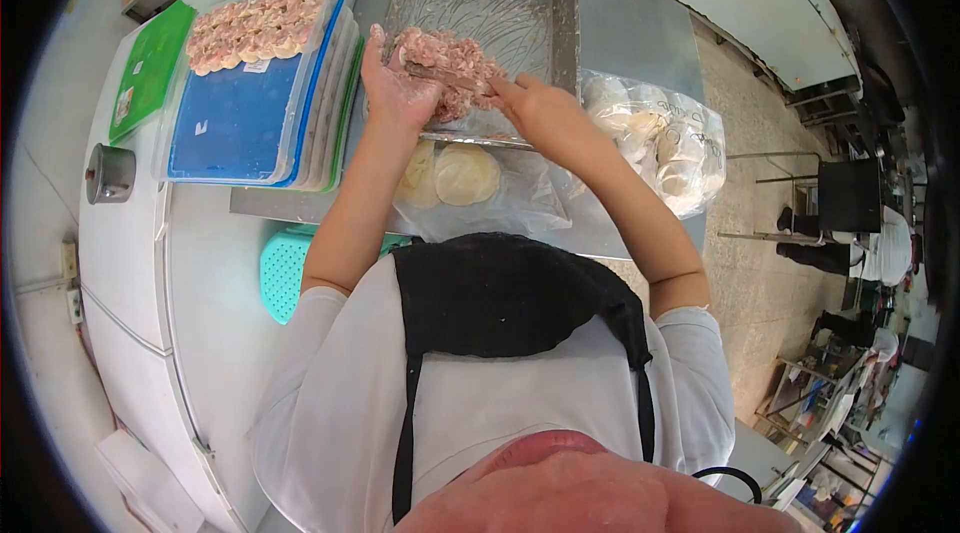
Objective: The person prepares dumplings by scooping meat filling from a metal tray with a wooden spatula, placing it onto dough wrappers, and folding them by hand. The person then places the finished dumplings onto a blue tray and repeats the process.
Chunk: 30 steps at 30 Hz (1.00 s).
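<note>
Pink, lumpy mince point(450, 51) touches the spread left hand point(398, 93); right hand point(545, 115) grips a tool point(442, 81).

We stretch both arms out in front of us, elbows bent. Our left arm point(360, 201) slants slightly inward, and our left hand point(400, 95) turns its palm upward, one digit raised at the outer side, the others partly hidden. Our right arm point(638, 215) angles further inward; our right hand point(545, 118), back uppermost, points curled fingers leftward in a pinching grip.
</note>
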Tool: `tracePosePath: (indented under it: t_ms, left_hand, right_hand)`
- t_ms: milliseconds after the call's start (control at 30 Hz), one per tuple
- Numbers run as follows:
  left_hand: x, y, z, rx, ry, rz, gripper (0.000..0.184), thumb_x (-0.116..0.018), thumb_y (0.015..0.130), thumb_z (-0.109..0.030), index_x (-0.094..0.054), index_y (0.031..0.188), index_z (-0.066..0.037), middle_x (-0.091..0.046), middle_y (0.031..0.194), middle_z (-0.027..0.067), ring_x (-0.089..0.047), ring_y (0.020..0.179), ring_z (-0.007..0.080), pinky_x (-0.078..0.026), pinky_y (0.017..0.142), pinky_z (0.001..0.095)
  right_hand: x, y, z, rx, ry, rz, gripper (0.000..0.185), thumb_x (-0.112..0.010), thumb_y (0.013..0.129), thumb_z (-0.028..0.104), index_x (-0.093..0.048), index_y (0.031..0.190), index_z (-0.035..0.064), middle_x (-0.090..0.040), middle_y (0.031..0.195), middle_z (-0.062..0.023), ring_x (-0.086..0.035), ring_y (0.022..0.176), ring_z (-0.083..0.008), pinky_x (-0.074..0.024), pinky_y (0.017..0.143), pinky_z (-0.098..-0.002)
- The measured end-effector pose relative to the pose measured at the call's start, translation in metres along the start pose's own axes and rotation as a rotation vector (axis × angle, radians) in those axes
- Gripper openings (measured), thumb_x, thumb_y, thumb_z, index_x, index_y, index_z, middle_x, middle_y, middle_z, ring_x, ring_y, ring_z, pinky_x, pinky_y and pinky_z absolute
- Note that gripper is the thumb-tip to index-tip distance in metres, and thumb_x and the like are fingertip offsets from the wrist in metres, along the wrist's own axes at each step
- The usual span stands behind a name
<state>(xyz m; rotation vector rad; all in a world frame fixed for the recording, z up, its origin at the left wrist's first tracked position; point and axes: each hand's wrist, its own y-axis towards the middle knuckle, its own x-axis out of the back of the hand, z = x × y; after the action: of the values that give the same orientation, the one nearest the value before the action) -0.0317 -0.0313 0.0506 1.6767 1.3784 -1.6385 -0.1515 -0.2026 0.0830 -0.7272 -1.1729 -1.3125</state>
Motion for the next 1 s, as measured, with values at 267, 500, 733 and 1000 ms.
tracePosePath:
  t_ms: [267,500,733,1000]
  left_hand:
    - [-0.004,-0.018,0.004,-0.366,1.116,0.325,0.06,-0.067,0.079,-0.009,-0.042,0.133,-0.005,-0.054,0.124,0.0123,-0.058,0.105,0.0205,-0.045,0.097,0.0392]
    - [-0.026,-0.025,-0.004,-0.557,1.777,0.702,0.046,-0.072,0.074,-0.008,-0.058,0.117,-0.005,-0.065,0.099,0.0073,-0.059,0.092,0.0136,-0.048,0.083,0.03]
    - [-0.001,-0.011,-0.009,-0.357,1.855,0.873,0.023,-0.069,0.074,-0.01,-0.062,0.094,-0.001,-0.064,0.088,0.0076,-0.06,0.084,0.0176,-0.047,0.079,0.0313]
    - [0.077,0.025,-0.021,-0.356,1.766,0.352,0.036,-0.069,0.08,-0.021,-0.061,0.108,0.0,-0.064,0.098,0.0088,-0.058,0.091,0.0201,-0.044,0.087,0.0323]
  right_hand:
    - [0.033,-0.006,-0.049,-0.294,0.793,0.141,0.033,-0.047,0.099,0.029,-0.065,0.107,0.0012,-0.044,0.058,-0.0017,-0.042,0.055,-0.0105,-0.0384,0.052,-0.0283]
    - [0.045,-0.014,-0.052,0.029,0.646,0.205,0.034,-0.051,0.097,0.029,-0.064,0.111,0.0009,-0.05,0.062,-0.0047,-0.044,0.056,-0.0117,-0.0402,0.054,-0.0281]
    - [-0.021,0.001,-0.102,0.158,0.644,0.238,0.037,-0.057,0.093,0.031,-0.061,0.12,0.006,-0.061,0.072,-0.0116,-0.059,0.068,-0.019,-0.0467,0.062,-0.0323]
    - [-0.015,0.003,-0.06,0.182,0.127,-0.03,0.026,-0.051,0.092,0.024,-0.06,0.116,0.0177,-0.066,0.094,-0.0135,-0.065,0.085,-0.033,-0.0525,0.069,-0.0449]
